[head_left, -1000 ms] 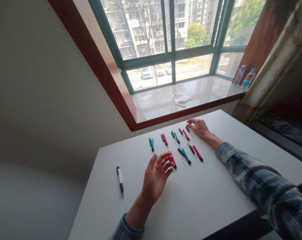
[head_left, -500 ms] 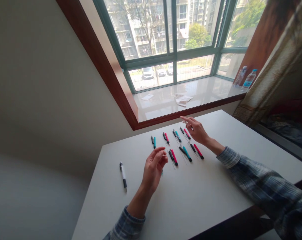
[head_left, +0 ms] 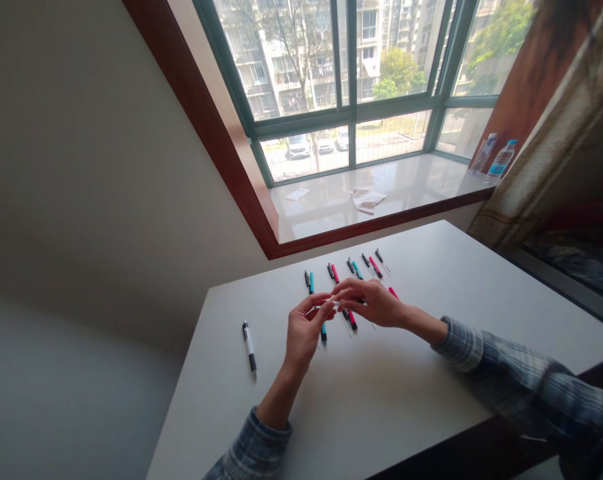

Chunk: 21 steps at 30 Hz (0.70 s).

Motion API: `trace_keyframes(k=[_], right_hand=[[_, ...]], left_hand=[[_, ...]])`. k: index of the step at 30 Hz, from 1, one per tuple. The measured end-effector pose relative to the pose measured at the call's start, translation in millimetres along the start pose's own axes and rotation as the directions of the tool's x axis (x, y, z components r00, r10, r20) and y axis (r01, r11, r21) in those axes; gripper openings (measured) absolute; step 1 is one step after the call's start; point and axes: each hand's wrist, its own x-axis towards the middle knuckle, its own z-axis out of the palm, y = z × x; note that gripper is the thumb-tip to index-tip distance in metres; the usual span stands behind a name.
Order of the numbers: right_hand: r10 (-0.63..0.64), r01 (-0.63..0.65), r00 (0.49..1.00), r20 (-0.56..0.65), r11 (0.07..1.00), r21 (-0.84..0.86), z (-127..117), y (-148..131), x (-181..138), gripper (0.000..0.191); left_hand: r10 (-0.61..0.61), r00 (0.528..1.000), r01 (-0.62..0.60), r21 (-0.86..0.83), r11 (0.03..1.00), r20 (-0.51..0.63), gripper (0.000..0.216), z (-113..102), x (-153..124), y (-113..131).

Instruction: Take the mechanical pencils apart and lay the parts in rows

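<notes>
My two hands meet a little above the white table (head_left: 406,393). My left hand (head_left: 304,330) and my right hand (head_left: 376,303) both pinch one thin pale pen part (head_left: 332,302), held level between their fingertips. Under and behind them lie two rows of small pen pieces: black and teal ones (head_left: 311,282), black and pink ones (head_left: 334,272), a teal piece (head_left: 323,331) and a pink piece (head_left: 352,320) close to my fingers. Some pieces of the front row are hidden by my right hand. A whole black and white pen (head_left: 250,347) lies apart at the left.
The table's left edge runs along a bare wall. Behind it is a glossy window sill (head_left: 411,180) with a crumpled cloth (head_left: 366,198), a paper scrap (head_left: 297,194) and two water bottles (head_left: 501,159). A curtain (head_left: 556,147) hangs at the right.
My right hand lifted a small pale piece from the far end of the back row and carried it left to my left hand, which closed from spread fingers into a pinch.
</notes>
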Motion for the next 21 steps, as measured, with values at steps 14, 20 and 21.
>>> trace_keyframes(k=[14,20,21], right_hand=[[0.129,-0.106,0.970,-0.205,0.988,0.116,-15,15,5,0.028],[0.110,-0.101,0.977,-0.182,0.993,0.056,-19,13,5,0.024],[0.107,-0.098,0.978,-0.178,0.993,0.059,-20,13,5,0.024]], left_hand=[[-0.075,0.992,0.059,-0.159,0.985,-0.099,0.036,1,3,-8],[-0.104,0.989,0.087,-0.151,0.985,-0.107,0.039,1,3,-8],[-0.116,0.988,0.099,-0.155,0.983,-0.101,0.040,2,3,-9]])
